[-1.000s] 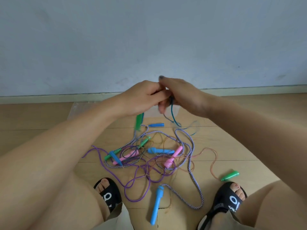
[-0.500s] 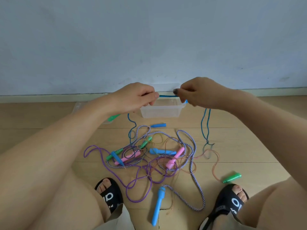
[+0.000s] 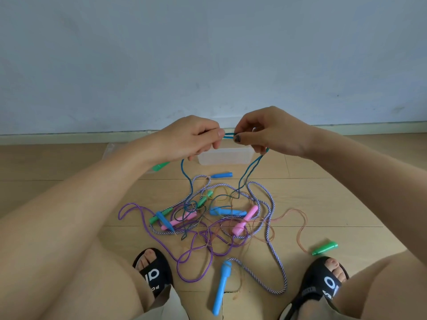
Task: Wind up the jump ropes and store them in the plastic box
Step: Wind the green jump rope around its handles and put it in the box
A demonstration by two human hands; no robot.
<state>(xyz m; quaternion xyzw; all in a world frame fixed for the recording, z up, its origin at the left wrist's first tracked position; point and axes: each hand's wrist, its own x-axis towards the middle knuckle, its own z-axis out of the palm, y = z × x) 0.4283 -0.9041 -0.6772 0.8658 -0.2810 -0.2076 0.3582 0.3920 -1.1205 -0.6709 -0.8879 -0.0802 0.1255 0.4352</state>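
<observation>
My left hand (image 3: 191, 140) and my right hand (image 3: 269, 132) are raised over the floor, both pinching a thin teal jump rope (image 3: 250, 168). A short stretch of it runs between my fingertips, and strands hang from each hand into the pile. A green handle (image 3: 160, 166) pokes out below my left wrist. The clear plastic box (image 3: 225, 157) stands on the floor behind my hands. Below lies a tangle of ropes: a purple rope (image 3: 196, 255), a striped blue-white rope (image 3: 272, 257), a thin orange rope (image 3: 298, 220), and blue, pink and green handles.
A clear lid (image 3: 111, 148) lies left of the box by the wall's baseboard. A loose green handle (image 3: 324, 247) lies near my right sandal (image 3: 321, 287). A blue handle (image 3: 221, 288) lies between my feet, beside my left sandal (image 3: 153, 272). Wooden floor all around.
My hands were together, then pulled apart with the teal rope stretched between them; now they have come closer again, and the hanging strands on the right have shifted inward.
</observation>
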